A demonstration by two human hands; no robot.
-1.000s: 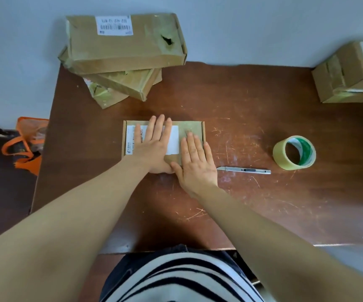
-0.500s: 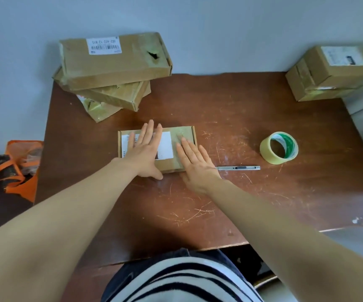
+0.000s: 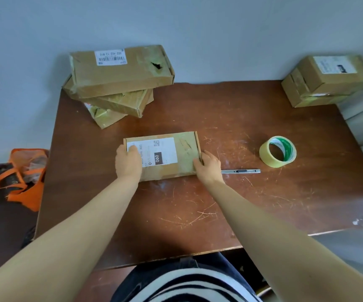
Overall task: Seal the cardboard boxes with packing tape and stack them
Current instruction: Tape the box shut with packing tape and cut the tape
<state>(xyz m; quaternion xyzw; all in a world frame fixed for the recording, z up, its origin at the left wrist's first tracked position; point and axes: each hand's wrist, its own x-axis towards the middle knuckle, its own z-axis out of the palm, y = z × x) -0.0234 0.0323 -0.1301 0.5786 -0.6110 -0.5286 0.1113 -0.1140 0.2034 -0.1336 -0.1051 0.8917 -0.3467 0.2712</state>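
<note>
- Gripping the box [image 3: 184, 155] by its two short ends, the left hand [image 3: 128, 163] and the right hand [image 3: 207, 168] both curl their fingers on it.
- The box lies flat in the middle of the counter [image 3: 219, 214]; the stack of boxes [image 3: 121, 77] stands at the far left corner.
- It seems light and stiff, but the thin cardboard may dent, so holding both ends looks safest.

Flat cardboard box [image 3: 184, 158]: mid-bench, lying flat, long side running left to right, lid closed, white printed label on top toward its left end.

Three taped boxes [image 3: 119, 81]: stacked at far left corner, each skewed on the next. The top one has a barcode label and a torn hole.

Two boxes [image 3: 328, 83]: stacked, far right corner.

Tape roll [image 3: 264, 152]: yellowish, green-printed core, on its rim, well right of the flat box.
</note>
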